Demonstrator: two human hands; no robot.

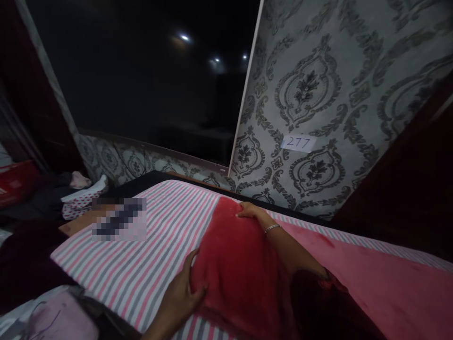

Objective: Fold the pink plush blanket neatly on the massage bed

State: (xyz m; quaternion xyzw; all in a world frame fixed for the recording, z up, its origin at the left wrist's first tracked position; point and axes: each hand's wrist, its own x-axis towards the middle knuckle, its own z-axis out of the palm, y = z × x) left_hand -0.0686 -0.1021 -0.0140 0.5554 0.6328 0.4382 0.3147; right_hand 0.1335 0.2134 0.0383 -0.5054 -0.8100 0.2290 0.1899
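A folded red plush cloth (237, 264) lies on a pink, grey and white striped cloth (159, 236). My left hand (182, 288) is at the near left edge of the red cloth, with the thumb on top and the forefinger along the side. Some of its fingers are tucked out of sight. At the far edge, my right hand (252, 211) holds the red cloth near its corner, fingers bent over it. A thin bangle (272, 228) circles the right wrist. The red cloth's near right part fades into the shadow of a dark sleeve.
To the right stretches a pink cloth (396, 283) with a striped border. A large dark screen (152, 89) hangs behind, beside patterned wallpaper bearing a paper label (299, 143). A blurred-out patch (119, 219) covers something on the left. A red bag (19, 184) stands farther left.
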